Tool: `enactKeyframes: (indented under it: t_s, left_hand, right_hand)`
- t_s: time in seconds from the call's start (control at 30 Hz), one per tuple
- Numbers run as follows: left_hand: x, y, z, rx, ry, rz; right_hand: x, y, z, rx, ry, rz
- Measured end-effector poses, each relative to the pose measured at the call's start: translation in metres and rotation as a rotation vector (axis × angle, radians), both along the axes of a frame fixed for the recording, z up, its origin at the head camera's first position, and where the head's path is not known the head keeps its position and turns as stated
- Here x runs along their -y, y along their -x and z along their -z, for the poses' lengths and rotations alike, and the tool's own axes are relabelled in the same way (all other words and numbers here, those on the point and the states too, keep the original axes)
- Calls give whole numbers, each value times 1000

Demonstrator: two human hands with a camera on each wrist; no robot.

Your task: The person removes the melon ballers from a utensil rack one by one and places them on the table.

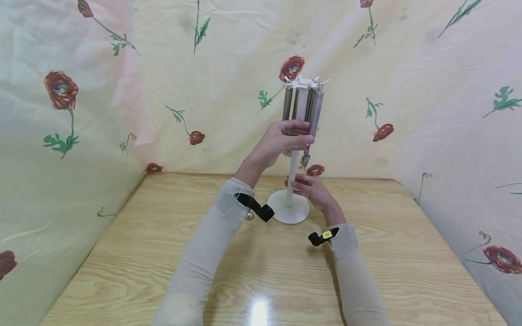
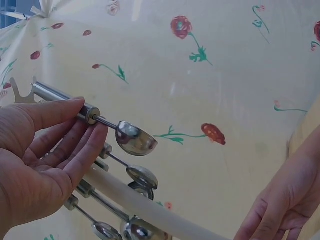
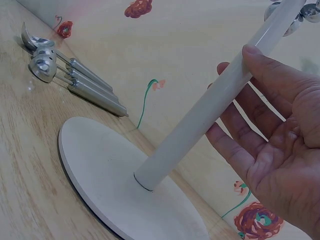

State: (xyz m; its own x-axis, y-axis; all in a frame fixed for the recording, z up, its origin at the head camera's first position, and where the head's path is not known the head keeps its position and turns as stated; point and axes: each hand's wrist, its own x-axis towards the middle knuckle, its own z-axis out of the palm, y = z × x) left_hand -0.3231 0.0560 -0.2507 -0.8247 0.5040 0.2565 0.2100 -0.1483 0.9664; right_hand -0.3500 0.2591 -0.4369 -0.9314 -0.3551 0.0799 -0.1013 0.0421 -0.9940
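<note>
No word, number or brand can be read for certain. The one label in sight is a small yellow label (image 1: 327,234) on the black wrist strap (image 1: 334,232), over the sleeve cuff (image 1: 344,237) behind the fingers of the right hand (image 1: 313,191). In the head view it sits below those fingertips, on the near side of the wrist, and well below and to the right of the fingers of the left hand (image 1: 285,138). It is a bright, slightly tilted patch with a short row of darker marks across its middle, too small and blurred to make out.
</note>
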Motion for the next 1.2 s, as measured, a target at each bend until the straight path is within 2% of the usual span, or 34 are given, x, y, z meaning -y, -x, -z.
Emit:
enactKeyframes:
  t_s: [0.4,0.57,0.77,0.93,1.07,1.2]
  left_hand:
    - [-5,-4,-8,-71,-9,-13]
    - [-2,-6,-7,-92,-10,-1]
    - [7,-7,3,-75,-21,6]
    - [20,-5,17,-78,-22,-10]
    - [30,-2,28,-51,-45,-14]
    - [42,1,39,-32,-29,-40]
  right_hand:
    - [1,1,0,-14,17,0]
    - [1,1,1,-12,22,0]
    - [0,3,3,-12,11,-3]
    - [0,2,3,-19,18,-8]
    - [0,2,3,-11,13,0]
    - [1,3,2,-9,12,0]
